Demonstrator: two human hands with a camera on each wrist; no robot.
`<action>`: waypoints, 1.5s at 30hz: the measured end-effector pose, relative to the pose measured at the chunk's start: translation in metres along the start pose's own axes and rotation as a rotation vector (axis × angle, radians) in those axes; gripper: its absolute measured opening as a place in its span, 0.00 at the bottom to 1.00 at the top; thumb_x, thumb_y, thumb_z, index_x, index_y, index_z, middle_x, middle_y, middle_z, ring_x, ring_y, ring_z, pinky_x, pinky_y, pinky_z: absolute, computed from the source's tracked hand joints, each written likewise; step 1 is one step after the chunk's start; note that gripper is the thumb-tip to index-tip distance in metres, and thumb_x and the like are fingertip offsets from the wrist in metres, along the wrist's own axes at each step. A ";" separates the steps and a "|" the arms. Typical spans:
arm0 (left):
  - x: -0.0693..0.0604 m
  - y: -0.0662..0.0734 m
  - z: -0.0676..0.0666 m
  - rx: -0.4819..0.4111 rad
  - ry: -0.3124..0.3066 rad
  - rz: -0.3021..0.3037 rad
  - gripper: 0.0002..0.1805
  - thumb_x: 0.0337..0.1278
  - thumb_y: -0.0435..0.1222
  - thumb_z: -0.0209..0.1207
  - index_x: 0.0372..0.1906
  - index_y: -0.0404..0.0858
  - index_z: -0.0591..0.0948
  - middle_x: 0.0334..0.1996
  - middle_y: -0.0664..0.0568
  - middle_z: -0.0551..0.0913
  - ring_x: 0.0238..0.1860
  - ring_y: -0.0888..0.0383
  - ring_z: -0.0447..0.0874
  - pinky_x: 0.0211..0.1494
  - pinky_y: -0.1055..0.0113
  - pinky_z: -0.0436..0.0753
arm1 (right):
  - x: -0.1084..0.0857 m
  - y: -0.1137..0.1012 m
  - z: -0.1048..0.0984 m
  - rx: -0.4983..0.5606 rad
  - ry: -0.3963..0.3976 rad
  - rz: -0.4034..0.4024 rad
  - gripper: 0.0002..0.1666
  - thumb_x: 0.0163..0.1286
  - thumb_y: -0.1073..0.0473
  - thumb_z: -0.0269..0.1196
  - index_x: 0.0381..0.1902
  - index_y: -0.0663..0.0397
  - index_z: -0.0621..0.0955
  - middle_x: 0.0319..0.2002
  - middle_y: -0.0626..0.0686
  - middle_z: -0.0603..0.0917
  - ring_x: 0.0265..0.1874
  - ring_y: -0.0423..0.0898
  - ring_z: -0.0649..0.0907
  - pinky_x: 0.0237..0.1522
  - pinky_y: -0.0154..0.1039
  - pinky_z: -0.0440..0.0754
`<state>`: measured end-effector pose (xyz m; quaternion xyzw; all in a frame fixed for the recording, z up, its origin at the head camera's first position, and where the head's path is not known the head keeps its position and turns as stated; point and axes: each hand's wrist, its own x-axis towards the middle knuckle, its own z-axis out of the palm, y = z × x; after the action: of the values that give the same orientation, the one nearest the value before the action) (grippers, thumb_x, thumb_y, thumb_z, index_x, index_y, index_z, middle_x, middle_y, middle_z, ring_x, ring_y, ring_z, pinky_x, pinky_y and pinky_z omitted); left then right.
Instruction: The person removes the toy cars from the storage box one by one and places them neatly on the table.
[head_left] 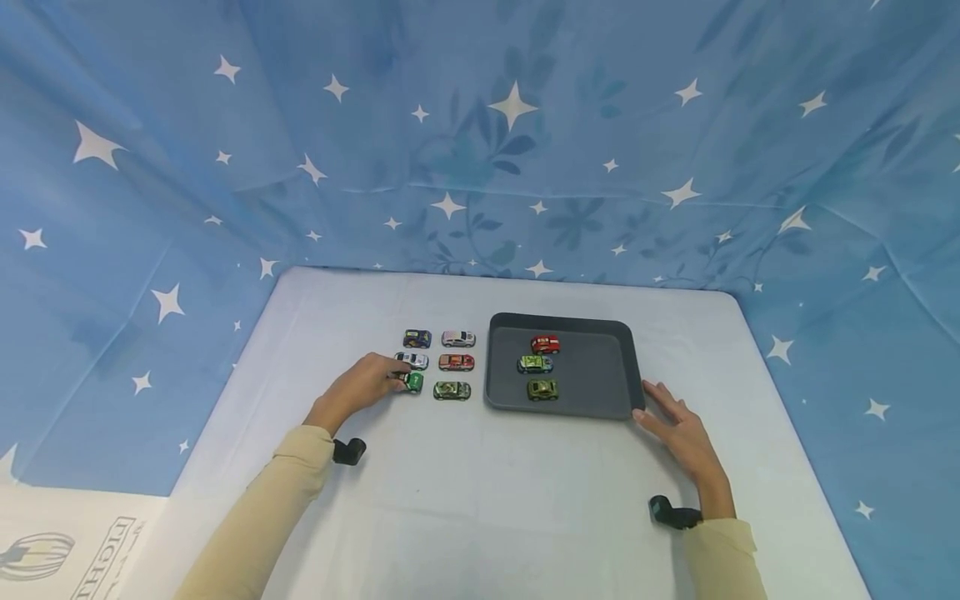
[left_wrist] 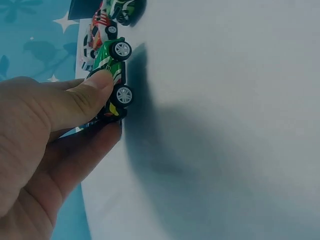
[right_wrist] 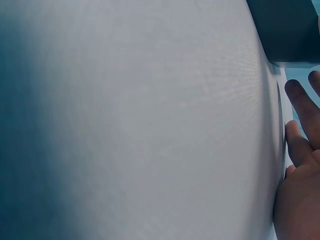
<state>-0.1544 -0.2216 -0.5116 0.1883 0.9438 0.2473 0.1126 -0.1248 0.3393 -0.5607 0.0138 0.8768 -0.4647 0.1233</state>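
A green toy car (head_left: 412, 382) (left_wrist: 112, 62) is pinched between the thumb and fingers of my left hand (head_left: 362, 384) (left_wrist: 55, 125), at the near left of the other loose cars. My right hand (head_left: 682, 434) (right_wrist: 305, 175) lies with spread, fairly straight fingers at the near right corner of the dark grey tray (head_left: 592, 413) (right_wrist: 290, 30); its thumb is at the tray's corner. Inside the tray stand a red car (head_left: 545, 344), a bright green car (head_left: 535, 363) and an olive green car (head_left: 543, 390).
Left of the tray stand a dark blue car (head_left: 417, 338), a white car (head_left: 458, 338), a silver car (head_left: 412, 361), a red-orange car (head_left: 456, 362) and a camouflage car (head_left: 452, 390). A blue star-patterned cloth (head_left: 480, 167) hangs behind the white table (head_left: 480, 500).
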 end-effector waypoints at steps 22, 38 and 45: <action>-0.005 -0.003 0.010 0.012 -0.022 -0.042 0.19 0.70 0.31 0.69 0.63 0.30 0.86 0.56 0.39 0.88 0.61 0.40 0.85 0.68 0.43 0.80 | -0.002 -0.002 0.001 0.026 0.008 0.011 0.49 0.76 0.41 0.68 0.86 0.48 0.63 0.86 0.62 0.50 0.83 0.69 0.38 0.77 0.76 0.37; -0.009 0.003 -0.003 -0.030 0.122 -0.071 0.23 0.72 0.42 0.68 0.64 0.32 0.85 0.58 0.39 0.87 0.60 0.38 0.85 0.65 0.41 0.81 | -0.002 0.000 -0.003 0.043 0.017 -0.024 0.48 0.77 0.43 0.68 0.86 0.51 0.63 0.85 0.63 0.50 0.84 0.68 0.38 0.78 0.73 0.36; 0.005 0.013 -0.008 -0.083 0.174 -0.013 0.31 0.75 0.45 0.67 0.75 0.36 0.77 0.69 0.37 0.79 0.70 0.37 0.76 0.72 0.39 0.74 | -0.002 0.000 0.000 0.058 0.017 -0.019 0.48 0.76 0.43 0.69 0.85 0.52 0.64 0.85 0.63 0.50 0.84 0.67 0.39 0.79 0.71 0.36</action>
<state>-0.1575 -0.2126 -0.4988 0.1553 0.9401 0.3009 0.0393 -0.1231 0.3400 -0.5603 0.0132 0.8640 -0.4909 0.1110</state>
